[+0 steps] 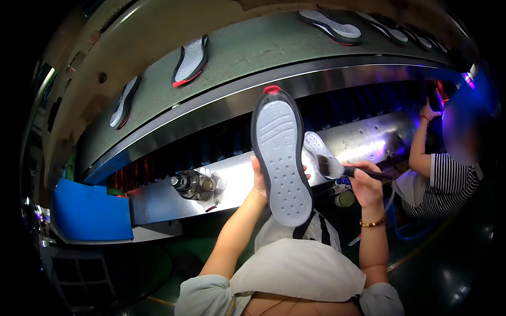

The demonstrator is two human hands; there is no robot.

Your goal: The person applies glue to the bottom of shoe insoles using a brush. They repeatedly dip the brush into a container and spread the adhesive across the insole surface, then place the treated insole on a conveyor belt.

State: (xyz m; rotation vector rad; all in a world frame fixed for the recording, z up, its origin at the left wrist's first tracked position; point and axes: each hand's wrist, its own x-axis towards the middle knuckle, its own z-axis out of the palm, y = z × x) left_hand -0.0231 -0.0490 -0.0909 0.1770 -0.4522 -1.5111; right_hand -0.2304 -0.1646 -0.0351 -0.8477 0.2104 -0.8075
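My left hand (259, 179) is wrapped round the edges of a shoe sole (284, 158), raised upright in front of me. Its pale grey, dimpled face is towards me, with a black rim and a red tip at the top. In my right hand (367, 188) is a brush (333, 167) with a dark handle and soft bristles, pointing left towards the sole. The bristles look apart from the held sole. Behind the brush, a light grey sole-shaped piece (314, 143) with dots is partly hidden.
A green conveyor belt (247, 47) beyond the bench carries several soles. On the metal bench (153, 203) stands a dark-topped glass bottle (196, 185). A blue panel (92, 210) is at the left. Another person in a striped top (448, 181) works at the right.
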